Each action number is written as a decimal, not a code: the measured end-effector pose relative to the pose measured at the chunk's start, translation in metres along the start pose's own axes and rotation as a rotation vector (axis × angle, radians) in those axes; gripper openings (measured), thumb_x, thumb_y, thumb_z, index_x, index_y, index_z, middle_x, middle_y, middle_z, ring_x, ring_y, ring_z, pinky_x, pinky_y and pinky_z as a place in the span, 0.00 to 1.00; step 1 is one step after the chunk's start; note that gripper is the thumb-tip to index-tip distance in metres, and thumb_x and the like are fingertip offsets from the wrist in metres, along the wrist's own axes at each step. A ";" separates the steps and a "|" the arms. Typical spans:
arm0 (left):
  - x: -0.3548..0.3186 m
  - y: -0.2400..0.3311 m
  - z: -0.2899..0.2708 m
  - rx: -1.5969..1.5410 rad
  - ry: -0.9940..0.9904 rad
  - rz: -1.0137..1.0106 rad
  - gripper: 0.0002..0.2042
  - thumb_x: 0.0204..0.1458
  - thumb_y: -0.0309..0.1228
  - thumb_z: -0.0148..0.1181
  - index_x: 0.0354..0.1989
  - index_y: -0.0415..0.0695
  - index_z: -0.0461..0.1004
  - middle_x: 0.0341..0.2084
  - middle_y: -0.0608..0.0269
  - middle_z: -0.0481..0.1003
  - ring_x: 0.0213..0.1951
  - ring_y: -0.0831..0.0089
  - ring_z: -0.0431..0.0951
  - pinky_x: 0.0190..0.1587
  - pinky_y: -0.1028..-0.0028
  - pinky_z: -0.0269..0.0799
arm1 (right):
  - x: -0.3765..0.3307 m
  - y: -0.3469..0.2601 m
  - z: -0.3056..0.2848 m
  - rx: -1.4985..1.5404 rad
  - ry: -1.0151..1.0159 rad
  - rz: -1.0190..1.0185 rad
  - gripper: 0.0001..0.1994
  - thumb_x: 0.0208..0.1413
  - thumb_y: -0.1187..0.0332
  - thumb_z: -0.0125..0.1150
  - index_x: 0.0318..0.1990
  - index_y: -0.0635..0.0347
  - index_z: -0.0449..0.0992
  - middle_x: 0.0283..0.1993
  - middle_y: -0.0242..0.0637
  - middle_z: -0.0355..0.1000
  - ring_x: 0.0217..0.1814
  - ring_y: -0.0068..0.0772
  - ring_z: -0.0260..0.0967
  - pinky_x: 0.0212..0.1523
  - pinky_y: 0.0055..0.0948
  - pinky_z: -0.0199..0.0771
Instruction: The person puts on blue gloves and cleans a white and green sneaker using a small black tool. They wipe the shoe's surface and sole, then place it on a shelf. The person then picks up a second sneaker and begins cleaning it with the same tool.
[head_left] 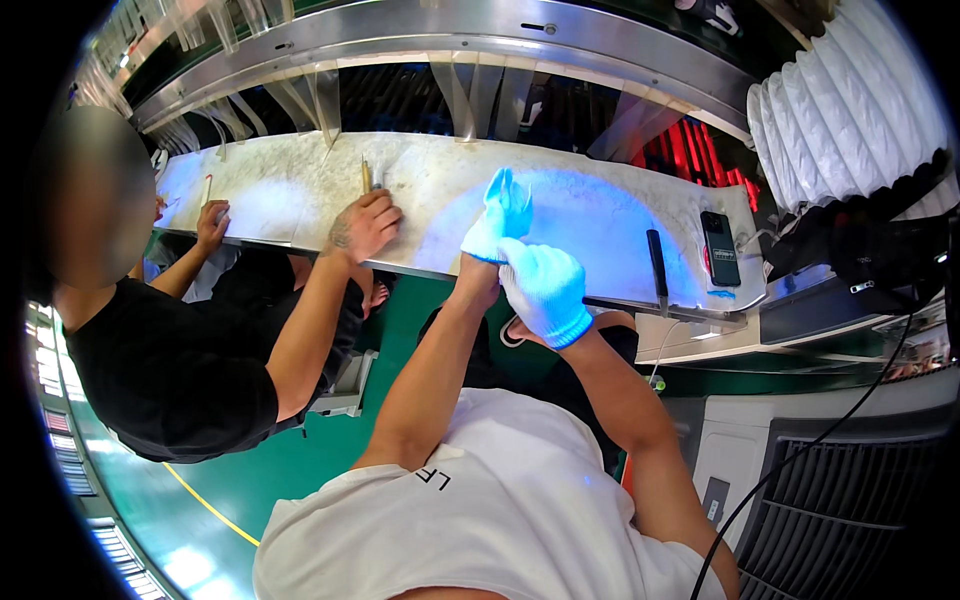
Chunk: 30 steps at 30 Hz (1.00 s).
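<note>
Both of my hands wear white knit gloves, tinted blue by the light over the white worktable. My left hand is raised above the table's near edge, fingers stretched upward inside its glove, which looks loose and creased. Bare wrist shows below that glove's cuff. My right hand is closed at this wrist, its thumb and fingers gripping the cuff. The right fingertips are partly hidden. To the right of my hands, a slim black-handled tool lies across the near edge.
A dark phone lies at the table's right end, near a white ribbed duct. On my left sits a co-worker, whose hand rests by slim pen-like tools. Clear plastic strips hang from a metal rail behind the table.
</note>
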<state>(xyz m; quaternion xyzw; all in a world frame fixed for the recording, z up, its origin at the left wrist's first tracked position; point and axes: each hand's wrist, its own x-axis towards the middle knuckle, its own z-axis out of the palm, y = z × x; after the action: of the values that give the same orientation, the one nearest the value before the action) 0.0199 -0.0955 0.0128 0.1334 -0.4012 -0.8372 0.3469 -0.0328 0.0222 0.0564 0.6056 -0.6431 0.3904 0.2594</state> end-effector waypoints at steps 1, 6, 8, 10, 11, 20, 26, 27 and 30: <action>-0.004 0.000 -0.002 -0.015 -0.004 -0.059 0.28 0.77 0.53 0.50 0.72 0.45 0.71 0.54 0.69 0.77 0.50 0.76 0.77 0.56 0.70 0.73 | -0.002 0.001 0.002 -0.028 -0.037 0.062 0.18 0.49 0.75 0.71 0.50 0.54 0.82 0.29 0.37 0.75 0.30 0.44 0.77 0.32 0.45 0.77; -0.024 0.007 0.020 0.026 0.046 -0.033 0.25 0.76 0.55 0.49 0.66 0.47 0.73 0.45 0.73 0.74 0.46 0.81 0.74 0.52 0.74 0.72 | -0.008 0.005 0.015 -0.082 -0.098 0.386 0.18 0.54 0.67 0.71 0.53 0.54 0.80 0.37 0.43 0.78 0.36 0.54 0.79 0.38 0.50 0.80; -0.024 -0.001 0.007 0.025 0.008 -0.063 0.17 0.75 0.45 0.55 0.62 0.47 0.73 0.45 0.71 0.75 0.42 0.80 0.75 0.47 0.73 0.74 | -0.014 0.003 0.029 -0.030 -0.191 0.608 0.15 0.57 0.65 0.68 0.50 0.56 0.77 0.42 0.49 0.77 0.41 0.60 0.80 0.40 0.56 0.79; -0.022 -0.004 0.003 0.114 -0.067 -0.016 0.15 0.73 0.39 0.59 0.62 0.47 0.72 0.44 0.70 0.75 0.41 0.79 0.76 0.45 0.73 0.75 | -0.017 0.010 0.041 -0.011 -0.234 0.784 0.14 0.58 0.65 0.68 0.50 0.57 0.77 0.44 0.51 0.78 0.43 0.63 0.80 0.41 0.57 0.79; -0.022 -0.005 -0.002 0.066 -0.068 0.029 0.15 0.72 0.37 0.59 0.62 0.47 0.72 0.44 0.70 0.75 0.41 0.79 0.77 0.45 0.73 0.76 | -0.022 0.014 0.046 0.028 -0.169 0.812 0.12 0.57 0.64 0.68 0.46 0.57 0.78 0.43 0.51 0.79 0.44 0.66 0.80 0.43 0.58 0.79; -0.017 0.021 -0.009 -0.368 -0.026 0.124 0.20 0.73 0.38 0.57 0.69 0.45 0.70 0.56 0.64 0.77 0.55 0.70 0.79 0.58 0.68 0.79 | -0.017 -0.006 0.035 0.047 -0.159 0.653 0.09 0.56 0.65 0.70 0.40 0.56 0.78 0.38 0.50 0.79 0.39 0.62 0.80 0.39 0.56 0.79; -0.023 0.032 0.005 -0.623 -0.091 0.014 0.22 0.75 0.40 0.52 0.73 0.47 0.67 0.66 0.60 0.74 0.63 0.63 0.76 0.70 0.61 0.71 | -0.036 -0.012 0.037 -0.081 -0.305 0.586 0.12 0.55 0.62 0.71 0.39 0.57 0.76 0.34 0.46 0.78 0.34 0.56 0.82 0.33 0.55 0.81; -0.024 0.030 0.003 -0.617 -0.102 0.006 0.23 0.75 0.40 0.52 0.74 0.47 0.66 0.66 0.59 0.74 0.64 0.63 0.75 0.70 0.61 0.70 | -0.037 -0.012 0.035 -0.088 -0.317 0.581 0.12 0.55 0.62 0.72 0.39 0.57 0.76 0.34 0.46 0.78 0.34 0.55 0.82 0.33 0.55 0.81; -0.027 0.027 -0.002 -0.604 -0.130 -0.014 0.24 0.76 0.39 0.50 0.76 0.46 0.63 0.69 0.58 0.70 0.66 0.64 0.72 0.72 0.60 0.68 | -0.037 -0.013 0.028 -0.111 -0.337 0.560 0.13 0.55 0.62 0.72 0.39 0.57 0.75 0.34 0.45 0.78 0.33 0.54 0.83 0.32 0.53 0.82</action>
<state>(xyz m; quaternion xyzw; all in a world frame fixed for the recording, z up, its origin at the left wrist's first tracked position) 0.0531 -0.0892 0.0305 -0.0266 -0.1548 -0.9276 0.3389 -0.0111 0.0213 0.0137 0.4464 -0.8387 0.3050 0.0646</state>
